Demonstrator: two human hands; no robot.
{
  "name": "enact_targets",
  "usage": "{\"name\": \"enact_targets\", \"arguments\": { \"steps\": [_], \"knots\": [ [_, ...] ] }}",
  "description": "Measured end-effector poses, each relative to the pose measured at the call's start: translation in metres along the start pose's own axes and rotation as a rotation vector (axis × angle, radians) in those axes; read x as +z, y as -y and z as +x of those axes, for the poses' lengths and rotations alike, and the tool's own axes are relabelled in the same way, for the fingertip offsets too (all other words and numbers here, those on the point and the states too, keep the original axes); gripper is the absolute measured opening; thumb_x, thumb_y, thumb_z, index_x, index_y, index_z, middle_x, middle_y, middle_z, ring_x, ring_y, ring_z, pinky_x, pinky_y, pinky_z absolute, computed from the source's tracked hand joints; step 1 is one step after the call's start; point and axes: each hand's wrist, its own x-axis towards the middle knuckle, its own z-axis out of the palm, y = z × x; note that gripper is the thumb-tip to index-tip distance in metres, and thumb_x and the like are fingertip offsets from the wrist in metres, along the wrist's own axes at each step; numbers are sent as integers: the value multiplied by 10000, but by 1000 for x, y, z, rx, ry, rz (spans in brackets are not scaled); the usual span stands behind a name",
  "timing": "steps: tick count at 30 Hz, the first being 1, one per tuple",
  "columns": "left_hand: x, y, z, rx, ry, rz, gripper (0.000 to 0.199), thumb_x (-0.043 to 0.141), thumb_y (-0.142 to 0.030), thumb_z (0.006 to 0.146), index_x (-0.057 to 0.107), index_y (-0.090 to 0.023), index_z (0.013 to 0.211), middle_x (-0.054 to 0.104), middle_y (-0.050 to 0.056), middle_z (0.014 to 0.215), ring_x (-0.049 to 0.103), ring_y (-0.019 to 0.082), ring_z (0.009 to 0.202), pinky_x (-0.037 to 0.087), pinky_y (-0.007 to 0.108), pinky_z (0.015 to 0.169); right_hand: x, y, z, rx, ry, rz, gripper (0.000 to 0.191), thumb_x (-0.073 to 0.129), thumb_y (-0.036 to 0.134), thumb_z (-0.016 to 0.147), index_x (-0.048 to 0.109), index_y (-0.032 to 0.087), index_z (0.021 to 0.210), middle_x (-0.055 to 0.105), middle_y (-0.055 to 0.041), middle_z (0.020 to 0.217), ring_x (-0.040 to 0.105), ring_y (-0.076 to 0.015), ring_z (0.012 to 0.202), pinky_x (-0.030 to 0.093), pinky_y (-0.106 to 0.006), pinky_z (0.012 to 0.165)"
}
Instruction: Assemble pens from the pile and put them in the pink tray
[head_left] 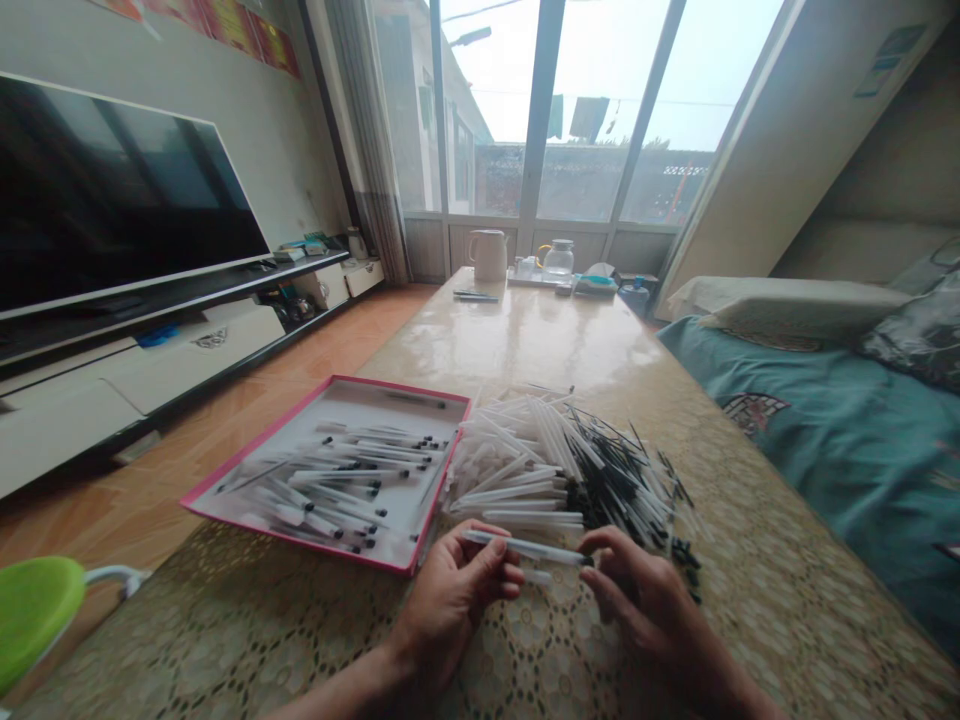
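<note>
Gripping a white pen tube (525, 547) in the left hand (454, 600), fingers curled round it; right hand (645, 600) pinching the dark tip end. Both over lace-covered tabletop (225, 620). Just beside, pink-rimmed tray (262, 437) holds loose pens w/ black tips, approx. half full, some room left. Big heap of white tubes & black refills (570, 470) next to it, looks like most remains there. Far end: white kettle (489, 255), glass jug (559, 258).

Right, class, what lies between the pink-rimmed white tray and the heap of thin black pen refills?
A loose pile of white plastic pen barrels fills that stretch, as the head view shows.
</note>
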Motion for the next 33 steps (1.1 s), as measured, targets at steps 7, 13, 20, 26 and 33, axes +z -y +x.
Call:
{"name": "enact_targets", "arguments": {
  "steps": [7,13,20,26,33],
  "knots": [
    [-3,1,1,3,-14,-20,261,775,-261,691,609,-117,833,665,23,668,622,100,570,494,187,543,-6,-5,0,-11,-26,-70,303,367,422,919,558,198,850,507,54,510,491,-117,455,359,-211,473],
    [-1,0,2,1,-28,-21,273,789,-262,671,614,-118,825,662,24,668,622,101,566,493,185,537,-12,-5,1,-4,-26,-83,268,425,402,901,579,190,955,536,42,567,507,-122,486,376,-209,474],
    [-1,-1,2,-6,-14,-19,250,776,-242,687,617,-116,833,662,30,677,626,106,574,489,185,533,-5,7,1,-16,31,67,262,416,377,910,541,189,777,526,32,585,503,-113,535,385,-207,517],
    [1,-4,-1,-3,-39,-63,241,766,-237,698,601,-128,835,670,31,703,623,103,577,490,188,538,-24,-13,-1,185,-421,365,230,537,393,816,532,187,716,366,78,501,340,-81,430,287,-189,399],
    [4,-7,-3,5,-77,-55,255,741,-187,723,598,-124,924,681,49,754,648,118,642,512,204,598,-45,-38,3,326,-996,297,252,623,415,763,549,176,792,475,56,541,421,-90,442,353,-190,412]
  ]
}}
